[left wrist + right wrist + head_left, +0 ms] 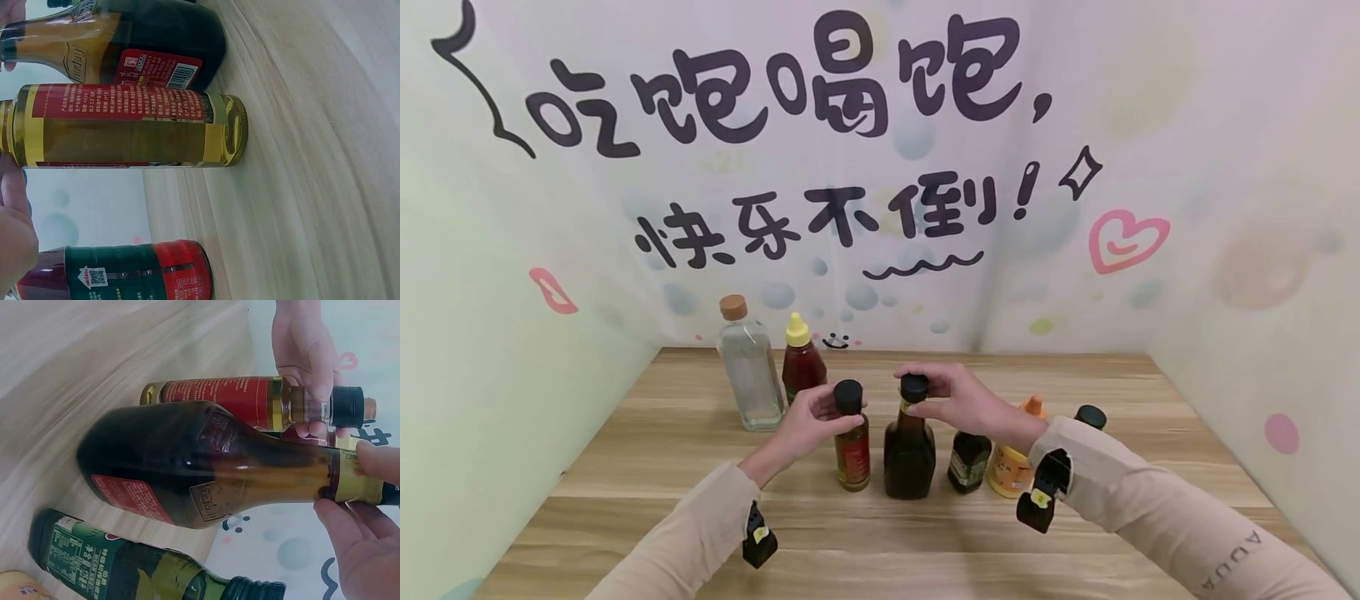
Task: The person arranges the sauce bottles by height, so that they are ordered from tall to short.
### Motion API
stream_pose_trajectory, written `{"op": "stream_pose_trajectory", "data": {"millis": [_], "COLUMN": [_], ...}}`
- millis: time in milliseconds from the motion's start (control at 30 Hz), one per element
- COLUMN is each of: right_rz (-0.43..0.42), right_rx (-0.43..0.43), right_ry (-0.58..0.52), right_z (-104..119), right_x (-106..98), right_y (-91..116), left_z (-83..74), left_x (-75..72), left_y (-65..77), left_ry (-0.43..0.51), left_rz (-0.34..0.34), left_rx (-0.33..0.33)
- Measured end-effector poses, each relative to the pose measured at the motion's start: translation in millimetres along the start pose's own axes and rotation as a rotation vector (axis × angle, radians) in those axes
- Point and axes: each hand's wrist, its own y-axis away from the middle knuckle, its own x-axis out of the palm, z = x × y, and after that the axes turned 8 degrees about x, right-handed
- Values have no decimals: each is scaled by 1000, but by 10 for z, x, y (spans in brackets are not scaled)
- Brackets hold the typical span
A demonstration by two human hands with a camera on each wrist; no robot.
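Well to the left of the dark bottle (910,462), and set farther back, stands the clear bottle (751,375), upright, brown cap in place. Next, also left of and behind the dark bottle, is the red bottle (803,367) with a yellow nozzle; its lower part is partly hidden by the left hand (805,429). That hand holds the oil bottle (853,458) at the neck, thumb on the near side, fingers behind. The oil bottle is upright on the table (850,550), just left of the dark bottle, red label visible.

The dark bottle stands upright; the right hand (966,404) grips its neck, thumb and fingers on opposite sides of the yellow band. Just right of the dark bottle is the green bottle (970,464), top hidden by the right hand in the head view. Farther right stands the yellow bottle (1011,472), orange-topped, partly covered by the right sleeve (1150,500). Farthest right of the dark bottle, a black cap (1091,416) shows above that sleeve; the item below is hidden.
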Motion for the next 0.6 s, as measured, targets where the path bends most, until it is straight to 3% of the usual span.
{"op": "stream_pose_trajectory", "data": {"millis": [233, 600], "right_rz": [0, -69], "right_rx": [32, 107], "right_ry": [-48, -7], "right_z": [29, 110], "right_x": [7, 0], "right_y": [-58, -122], "left_z": [18, 6], "left_x": [-8, 35], "left_y": [18, 42], "left_ry": [-5, 12], "left_rz": [-31, -53], "left_rx": [-11, -17]}}
